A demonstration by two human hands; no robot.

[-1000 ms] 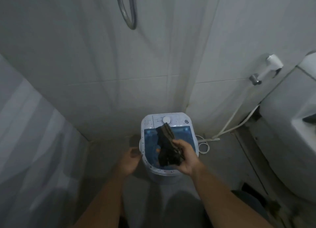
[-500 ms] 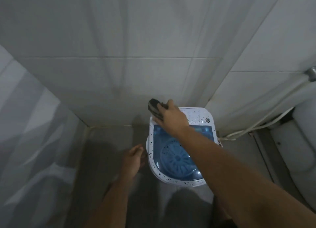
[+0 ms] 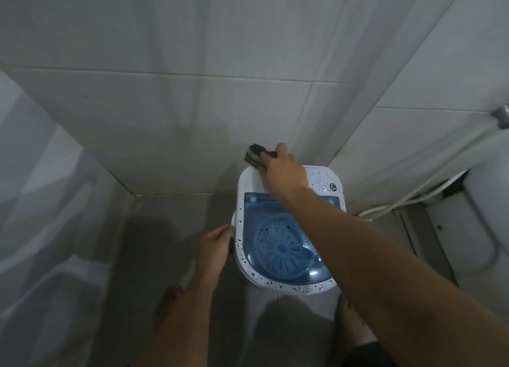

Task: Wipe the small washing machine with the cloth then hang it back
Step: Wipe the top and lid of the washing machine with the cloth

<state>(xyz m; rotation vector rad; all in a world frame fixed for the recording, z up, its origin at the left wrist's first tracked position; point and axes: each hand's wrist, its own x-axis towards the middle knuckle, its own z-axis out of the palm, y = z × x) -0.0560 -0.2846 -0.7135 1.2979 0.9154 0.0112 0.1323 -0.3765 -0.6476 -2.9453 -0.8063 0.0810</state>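
One small washing machine (image 3: 286,229) stands on the grey floor (image 3: 170,242) in the corner where two tiled walls (image 3: 192,105) meet, its white top flecked with dark specks and its single blue see-through lid (image 3: 283,245) closed over the ribbed pulsator inside. Two bare hands are in view. The right hand (image 3: 285,171) reaches across the lid to the far-left corner of the control panel, fingers curled tightly around one dark cloth (image 3: 254,156), which is bunched into a wad and sticks out past the fingertips over the machine's back edge, close to the wall. Whether the cloth presses on the panel or sits just above it cannot be told. One round button (image 3: 333,186) shows on the right of the panel, clear of the hand. The left hand (image 3: 216,242) rests at the machine's left rim, fingers loosely bent together with the tips touching or nearly touching the edge, holding nothing. Two bare feet (image 3: 172,303) stand on the floor, one on each side of the machine's near end. Two pale hoses (image 3: 413,198) run along the right wall base toward a white toilet (image 3: 487,215) at the right edge. The machine's back sits tight to the walls; open floor lies to its left, narrower floor to its right.
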